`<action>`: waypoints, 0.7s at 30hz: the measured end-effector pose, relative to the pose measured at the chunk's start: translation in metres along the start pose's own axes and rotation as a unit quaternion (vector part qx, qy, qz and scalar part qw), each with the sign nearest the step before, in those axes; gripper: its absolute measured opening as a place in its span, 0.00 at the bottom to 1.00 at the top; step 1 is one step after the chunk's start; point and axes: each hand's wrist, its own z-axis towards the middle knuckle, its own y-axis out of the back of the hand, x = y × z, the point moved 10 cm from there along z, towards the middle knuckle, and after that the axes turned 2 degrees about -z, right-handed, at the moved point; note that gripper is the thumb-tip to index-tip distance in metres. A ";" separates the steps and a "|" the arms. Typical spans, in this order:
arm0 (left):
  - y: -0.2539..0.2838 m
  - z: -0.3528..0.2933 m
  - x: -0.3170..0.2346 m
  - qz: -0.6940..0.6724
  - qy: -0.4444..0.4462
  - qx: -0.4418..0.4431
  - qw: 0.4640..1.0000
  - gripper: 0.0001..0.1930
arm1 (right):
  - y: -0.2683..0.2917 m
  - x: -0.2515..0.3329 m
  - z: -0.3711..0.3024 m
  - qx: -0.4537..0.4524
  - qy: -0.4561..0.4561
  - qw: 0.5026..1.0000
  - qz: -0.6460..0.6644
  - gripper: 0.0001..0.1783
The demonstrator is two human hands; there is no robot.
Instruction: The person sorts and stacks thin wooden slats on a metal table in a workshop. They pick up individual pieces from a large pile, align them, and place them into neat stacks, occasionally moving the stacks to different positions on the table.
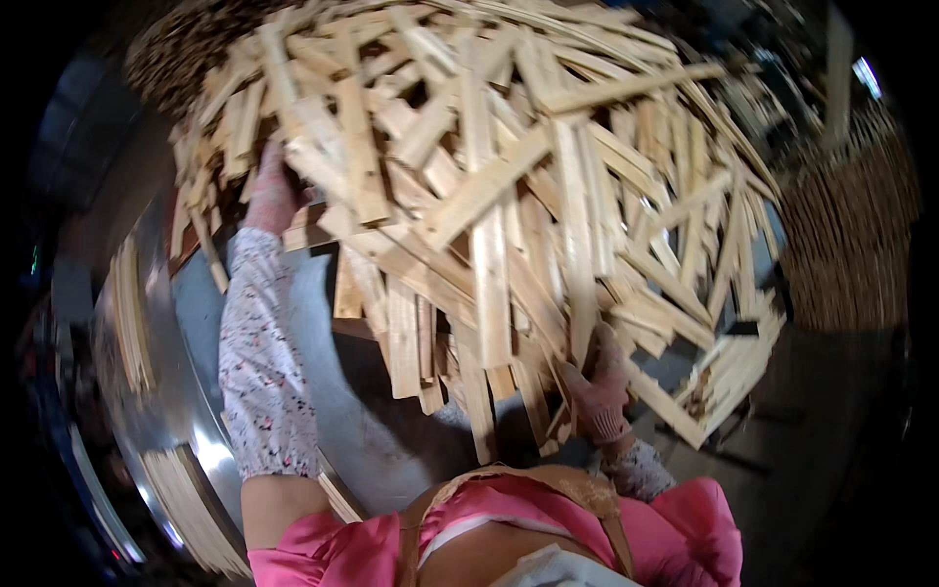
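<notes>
A large, tangled heap of pale wooden slats [494, 240] fills the space in front of me. My left hand [272, 191], in a pinkish glove, reaches forward to the heap's left side. It closes against slat ends there, its fingertips partly hidden by the wood. At the near right edge, my right hand [599, 391], gloved the same way, has thumb and fingers around the lower ends of some slats. The slats lie crosswise at many angles, and several stick out toward me over the grey metal surface [381, 440].
Neat stacks of slats lie at left, one nearer [194, 504] and one farther [130, 313]. A tall brown stack of thin strips [846, 235] stands at right. Another brown pile [186, 54] is at the far left. A light-coloured bundle [738, 377] sits near the right edge.
</notes>
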 end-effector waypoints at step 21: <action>-0.181 -0.236 0.019 0.180 -0.241 0.059 0.952 0.26 | 0.017 0.053 -0.053 -0.013 0.022 0.993 0.119 0.51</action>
